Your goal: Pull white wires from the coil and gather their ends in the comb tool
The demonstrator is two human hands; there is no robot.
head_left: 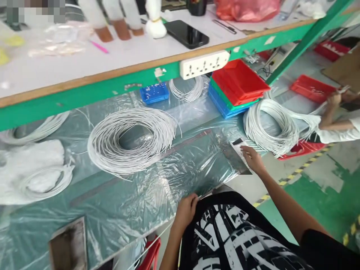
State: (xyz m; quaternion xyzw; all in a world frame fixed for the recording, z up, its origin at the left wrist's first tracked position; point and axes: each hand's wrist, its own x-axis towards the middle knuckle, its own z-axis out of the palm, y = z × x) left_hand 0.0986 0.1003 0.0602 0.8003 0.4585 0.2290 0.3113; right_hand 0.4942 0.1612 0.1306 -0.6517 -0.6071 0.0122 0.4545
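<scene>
My left hand [186,210] is at the front edge of the table, close to my shirt. Its fingers are curled closed, and whatever they may hold is hidden. My right hand [254,160] is farther right, over the table edge, with fingers stretched out over a small white sheet [238,148]. Whether the fingertips touch that sheet cannot be made out. Beyond my hands, a large coil of thin white cable [132,140] lies on the plastic-covered table [194,161]. Another cable coil [271,127] rests just beyond my right hand.
Stacked red, green and blue trays [240,82] stand at the back beneath a shelf with a power strip [204,64]. A blue box of small parts [154,93] is left of them. A co-worker's hands [334,101] are at the right. A phone [187,33] lies on the shelf.
</scene>
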